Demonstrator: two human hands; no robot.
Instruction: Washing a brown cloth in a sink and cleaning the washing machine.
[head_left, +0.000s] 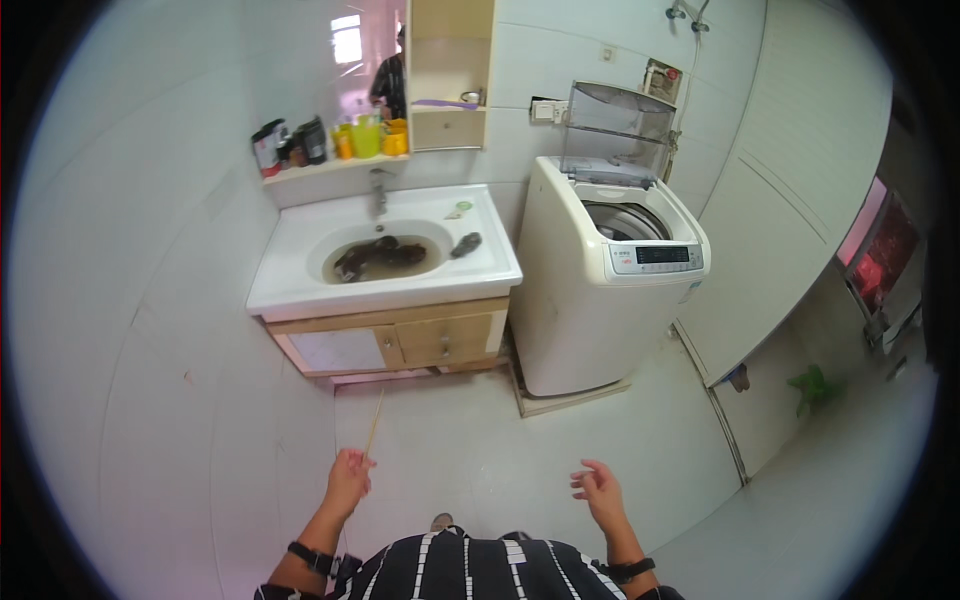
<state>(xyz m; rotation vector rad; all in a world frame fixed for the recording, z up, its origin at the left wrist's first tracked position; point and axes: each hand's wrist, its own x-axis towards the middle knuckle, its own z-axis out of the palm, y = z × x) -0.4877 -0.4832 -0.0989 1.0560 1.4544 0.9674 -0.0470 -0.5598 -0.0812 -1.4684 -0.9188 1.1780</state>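
My left hand (349, 474) grips one end of a thin wooden stick (374, 424), which points away from me toward the vanity cabinet. Over the floor on the other side, my right hand (597, 489) holds nothing, its fingers apart and loosely curled. Ahead of me is a white washbasin (307, 259) holding murky water, with dark wet cloth items (382, 255) partly under the surface. A small grey wet item (466, 244), perhaps a bundled cloth, lies on the basin's right ledge. Behind it on the counter is a small green and white thing (463, 205).
A top-loading washing machine (600, 322) stands right of the basin, its lid (619, 127) raised. A faucet (378, 191) rises behind the bowl. Bottles (309, 141) and yellow-green cups (366, 139) line the shelf under a mirror (300, 67). A sliding door panel (787, 172) borders the right side.
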